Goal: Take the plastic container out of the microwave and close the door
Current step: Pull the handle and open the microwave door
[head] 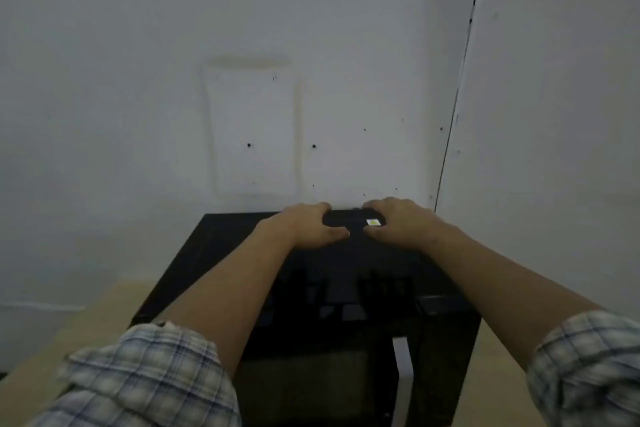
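Note:
A black microwave (214, 253) stands below me, seen from above. Its door (304, 388) with a dark window faces me and lies flush with the body. At the back of the microwave's top sits a dark, low plastic container (343, 218) with a small white and yellow label. My left hand (304, 224) curls around the container's left side. Around its right side, by the label, curls my right hand (398, 220). Whether the container rests on the top or hangs just above it is too dark to tell.
The microwave sits on a pale beige counter (86, 326) that shows on both sides of it. A white wall (311, 80) rises directly behind, with a panel seam (457, 97) at the right. A white strip (401, 354) marks the door's right edge.

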